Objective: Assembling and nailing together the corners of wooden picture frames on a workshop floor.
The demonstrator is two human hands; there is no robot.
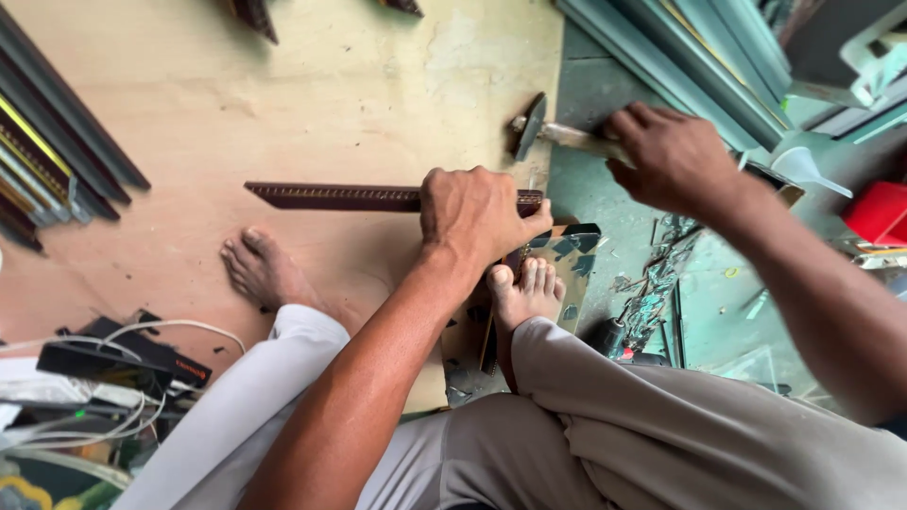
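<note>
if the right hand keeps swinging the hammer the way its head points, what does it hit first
Most likely the right end of the dark frame strip, where the left hand pins it on the plywood board. The hammer in the right hand hangs just above that corner, though depth is unclear.

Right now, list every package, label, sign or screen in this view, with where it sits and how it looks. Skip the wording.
Black flat device: lower left on the plywood board, among white cables; rectangular, with a small red label at its right end.
Red box-like container: far right edge, only partly in view; plain red, no label visible.
Screens and signs: none in view.
</note>
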